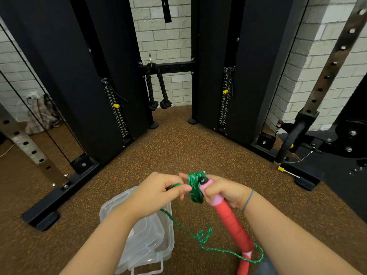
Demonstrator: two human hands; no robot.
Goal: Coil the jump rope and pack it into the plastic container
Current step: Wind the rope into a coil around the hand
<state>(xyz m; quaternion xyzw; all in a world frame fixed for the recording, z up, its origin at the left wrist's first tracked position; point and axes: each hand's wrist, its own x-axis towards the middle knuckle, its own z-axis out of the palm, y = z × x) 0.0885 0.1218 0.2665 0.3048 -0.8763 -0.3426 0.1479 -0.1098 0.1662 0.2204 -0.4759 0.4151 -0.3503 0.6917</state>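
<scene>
My right hand (225,190) grips the pink and red handle (230,217) of the jump rope near its black tip. Several turns of green rope (195,188) are wound into a coil around that end. My left hand (156,190) pinches a strand of the green rope just left of the coil. The loose rope (206,238) trails down in loops to a second red handle (243,264) at the bottom edge. A clear plastic container (145,235) sits on the floor under my left forearm, with its lid lying loosely in it.
Brown speckled rubber flooring (178,147) spreads ahead. Black cable-machine columns (111,76) with weight stacks stand left and right, with a black rope attachment (158,88) hanging between them. A rack base bar (59,191) lies at left, a steel upright (333,62) at right.
</scene>
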